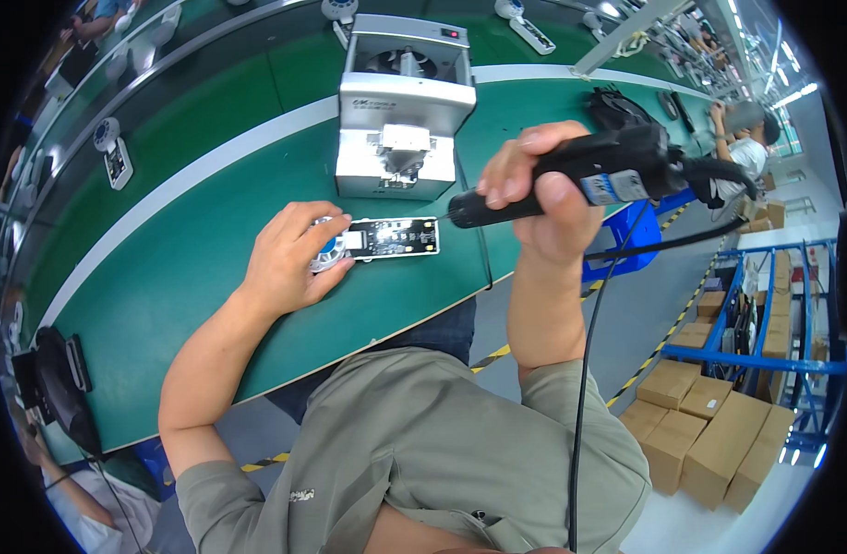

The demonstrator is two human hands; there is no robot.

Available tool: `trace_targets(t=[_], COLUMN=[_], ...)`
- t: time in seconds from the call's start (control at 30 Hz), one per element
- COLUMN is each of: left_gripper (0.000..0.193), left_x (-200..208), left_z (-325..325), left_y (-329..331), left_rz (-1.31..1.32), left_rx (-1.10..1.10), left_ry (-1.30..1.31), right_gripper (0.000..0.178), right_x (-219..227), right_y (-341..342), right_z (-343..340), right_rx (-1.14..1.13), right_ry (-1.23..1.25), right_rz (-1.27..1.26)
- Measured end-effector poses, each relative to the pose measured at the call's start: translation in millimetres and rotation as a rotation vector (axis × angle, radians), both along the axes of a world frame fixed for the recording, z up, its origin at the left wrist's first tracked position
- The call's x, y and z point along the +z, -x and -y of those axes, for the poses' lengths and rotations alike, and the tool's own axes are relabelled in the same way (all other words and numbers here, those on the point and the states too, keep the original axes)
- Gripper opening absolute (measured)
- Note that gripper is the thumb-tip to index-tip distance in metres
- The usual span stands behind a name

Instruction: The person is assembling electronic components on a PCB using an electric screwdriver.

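My left hand (299, 251) is closed round the round end of a small device (396, 237), which lies on the green table with its dark circuit board facing up in a white frame. Part of the round end, with a blue centre, shows between thumb and fingers. My right hand (554, 185) grips a black electric screwdriver (594, 173), held tilted with its tip pointing left. The thin bit reaches close to the device's right end; whether it touches there I cannot tell. A cable runs from the screwdriver's rear.
Just beyond the device stands a silver screw feeder (400, 111) on the green table (202, 249). Similar white devices (115, 152) sit on the conveyor behind. A blue stool (626, 245) is at the right, with cardboard boxes (691, 425) near a blue rack. Other people work at both sides.
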State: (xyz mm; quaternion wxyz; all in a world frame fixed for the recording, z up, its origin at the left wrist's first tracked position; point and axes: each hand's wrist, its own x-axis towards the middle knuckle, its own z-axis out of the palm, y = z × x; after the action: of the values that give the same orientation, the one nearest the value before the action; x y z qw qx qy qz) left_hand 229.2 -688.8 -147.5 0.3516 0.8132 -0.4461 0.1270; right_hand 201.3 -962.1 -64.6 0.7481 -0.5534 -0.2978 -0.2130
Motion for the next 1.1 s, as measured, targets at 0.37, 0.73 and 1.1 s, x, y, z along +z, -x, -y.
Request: trace_targets(t=[0.37, 0.73, 1.1], left_gripper=[0.044, 0.043, 0.042], left_x=[-6, -7, -8], left_z=[-1, -1, 0], left_y=[-5, -5, -7], left_rz=[0.012, -0.014, -0.017], left_rx=[-0.011, -0.007, -0.012], left_ry=[0.000, 0.000, 0.014], right_gripper=[0.027, 0.021, 0.018], right_x=[-10, -18, -19], right_y=[-5, -12, -21], right_z=[6, 1, 2], right_rx=[-0.002, 0.022, 0.049], right_ry=[0.025, 0.049, 0.119], right_rz=[-0.039, -0.088, -0.177])
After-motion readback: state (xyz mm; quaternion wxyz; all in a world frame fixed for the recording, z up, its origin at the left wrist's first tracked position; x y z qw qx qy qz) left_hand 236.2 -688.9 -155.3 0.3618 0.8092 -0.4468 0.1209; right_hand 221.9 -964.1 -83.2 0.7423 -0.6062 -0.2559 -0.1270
